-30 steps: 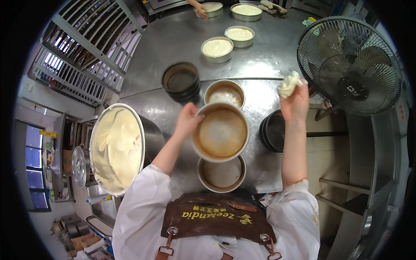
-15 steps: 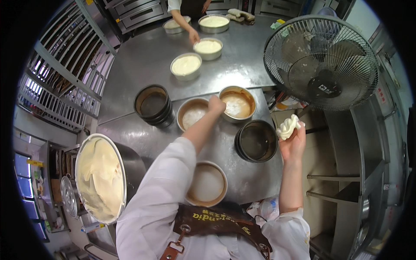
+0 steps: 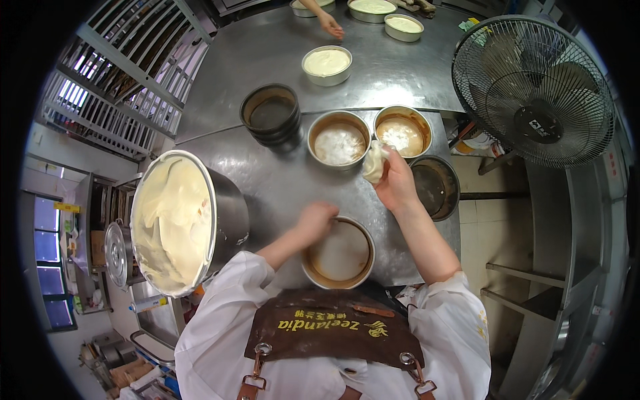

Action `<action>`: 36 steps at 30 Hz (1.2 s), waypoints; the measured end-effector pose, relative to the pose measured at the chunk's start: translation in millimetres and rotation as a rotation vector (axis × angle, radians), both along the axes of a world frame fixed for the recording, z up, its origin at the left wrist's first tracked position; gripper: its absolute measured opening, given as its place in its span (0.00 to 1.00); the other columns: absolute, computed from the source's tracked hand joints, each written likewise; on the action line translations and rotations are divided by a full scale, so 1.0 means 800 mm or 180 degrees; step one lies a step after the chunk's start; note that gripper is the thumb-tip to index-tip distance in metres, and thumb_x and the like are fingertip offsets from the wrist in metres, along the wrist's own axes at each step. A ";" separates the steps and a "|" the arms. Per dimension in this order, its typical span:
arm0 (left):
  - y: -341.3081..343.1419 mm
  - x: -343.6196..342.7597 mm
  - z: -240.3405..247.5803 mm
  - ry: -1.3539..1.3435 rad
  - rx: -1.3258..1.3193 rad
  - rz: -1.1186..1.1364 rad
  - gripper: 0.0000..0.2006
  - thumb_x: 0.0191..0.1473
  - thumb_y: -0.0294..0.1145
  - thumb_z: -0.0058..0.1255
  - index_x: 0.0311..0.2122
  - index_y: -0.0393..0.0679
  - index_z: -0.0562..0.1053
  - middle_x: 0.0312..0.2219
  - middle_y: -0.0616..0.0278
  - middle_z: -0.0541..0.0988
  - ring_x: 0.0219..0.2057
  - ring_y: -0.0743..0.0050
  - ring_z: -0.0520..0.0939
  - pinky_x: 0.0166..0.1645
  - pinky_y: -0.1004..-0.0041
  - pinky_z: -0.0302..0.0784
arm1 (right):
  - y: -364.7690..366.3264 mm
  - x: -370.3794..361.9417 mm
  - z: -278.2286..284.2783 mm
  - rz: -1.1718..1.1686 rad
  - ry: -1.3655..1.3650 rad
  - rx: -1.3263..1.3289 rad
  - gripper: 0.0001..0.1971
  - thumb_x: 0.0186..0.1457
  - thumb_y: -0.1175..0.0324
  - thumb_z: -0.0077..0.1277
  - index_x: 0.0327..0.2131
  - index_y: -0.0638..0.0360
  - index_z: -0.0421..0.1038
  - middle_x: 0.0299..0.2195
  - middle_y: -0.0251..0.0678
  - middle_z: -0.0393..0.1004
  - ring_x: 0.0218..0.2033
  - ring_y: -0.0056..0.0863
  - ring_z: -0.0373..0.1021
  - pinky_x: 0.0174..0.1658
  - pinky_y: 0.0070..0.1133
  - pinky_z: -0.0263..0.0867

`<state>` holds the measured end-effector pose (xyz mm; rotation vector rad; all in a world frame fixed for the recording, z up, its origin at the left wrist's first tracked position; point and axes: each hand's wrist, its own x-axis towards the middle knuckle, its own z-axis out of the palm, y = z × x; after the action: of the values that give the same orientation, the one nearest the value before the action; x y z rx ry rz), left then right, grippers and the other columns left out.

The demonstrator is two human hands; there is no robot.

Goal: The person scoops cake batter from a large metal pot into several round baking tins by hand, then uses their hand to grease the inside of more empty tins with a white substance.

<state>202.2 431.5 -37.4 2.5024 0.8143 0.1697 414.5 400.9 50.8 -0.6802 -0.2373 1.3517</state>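
My left hand [image 3: 318, 222] is blurred by motion beside the rim of a round cake pan [image 3: 340, 252] close to my apron. Its fingers are smeared, so I cannot tell whether they hold anything or touch the rim. In my right hand [image 3: 398, 181] is a soft lump of pale batter [image 3: 375, 163], raised over the table. Below and behind that hand stand a round pan with white powder [image 3: 339, 143] and another powdered pan [image 3: 401, 137]. A dark pan [image 3: 435, 190], partly hidden by my right hand, stands to the right.
A large pot of pale batter [image 3: 170, 227] stands at my left. Stacked dark pans [image 3: 270, 117] sit behind it on the steel table [image 3: 220, 160]. Filled pans [image 3: 327, 63] are farther back near a co-worker's hand [image 3: 330, 27]. A floor fan [image 3: 537, 93] stands at the right.
My left hand has come back from the two powdered pans toward the nearest pan. My right hand has swung left over the table with the batter. A co-worker's filled pan has shifted right.
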 end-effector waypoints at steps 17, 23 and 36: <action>0.112 -0.123 -0.095 -0.1232 -0.0468 0.2894 0.13 0.48 0.29 0.49 0.39 0.40 0.67 0.28 0.50 0.76 0.33 0.55 0.78 0.36 0.62 0.72 | -0.090 0.084 0.041 -0.0736 -0.0127 0.0100 0.10 0.58 0.62 0.39 0.35 0.57 0.66 0.28 0.30 0.70 0.28 0.21 0.67 0.32 0.21 0.65; 0.055 -0.153 -0.106 -0.1633 -0.2797 0.3528 0.14 0.53 0.39 0.49 0.36 0.38 0.65 0.22 0.63 0.71 0.22 0.77 0.74 0.21 0.77 0.69 | -0.107 0.063 0.035 -0.0567 -0.0173 -0.0353 0.09 0.58 0.63 0.39 0.35 0.55 0.66 0.29 0.29 0.71 0.29 0.21 0.68 0.33 0.21 0.65; -0.105 -0.089 -0.084 -0.0929 -0.3653 0.1975 0.22 0.45 0.26 0.48 0.46 0.34 0.59 0.30 0.51 0.74 0.20 0.65 0.79 0.20 0.72 0.78 | -0.046 -0.024 0.055 0.0113 -0.0203 -0.0124 0.10 0.58 0.62 0.38 0.37 0.56 0.66 0.29 0.30 0.70 0.28 0.21 0.67 0.31 0.20 0.64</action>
<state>131.3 347.7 -104.5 1.0971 1.1070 0.1909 395.3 364.2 94.6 -0.7555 -0.2758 1.3727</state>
